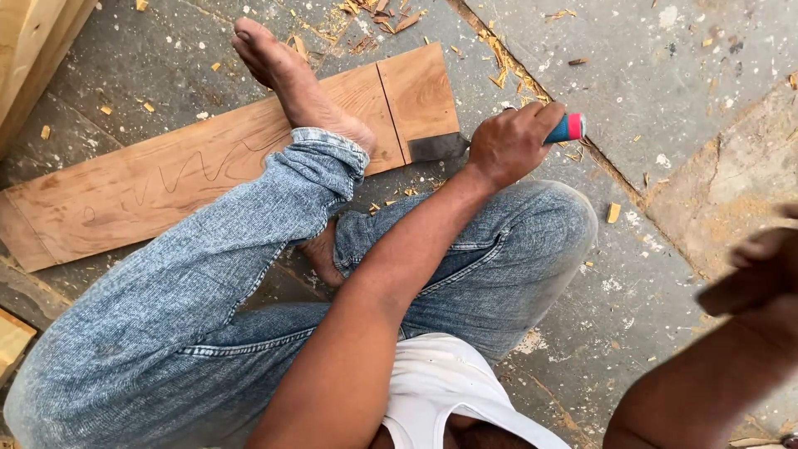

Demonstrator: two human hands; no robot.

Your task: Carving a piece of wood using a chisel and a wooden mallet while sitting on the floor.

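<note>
My left hand (511, 143) is closed around the blue and red handle (567, 129) of a tool. Its flat grey metal blade (436, 148) rests against the near edge of a long wooden plank (166, 179), close to a dark line drawn across the board. A wavy pencil line runs along the plank. My bare foot (291, 79) presses down on the plank, the leg in blue jeans. My right hand (761, 266) is raised at the right edge and blurred; what it holds, if anything, is unclear.
The stone floor (665, 75) is strewn with wood chips and shavings, thickest beyond the plank's far end. Pale timber pieces (33, 41) lie at the top left, and another wooden piece (12, 337) sits at the left edge.
</note>
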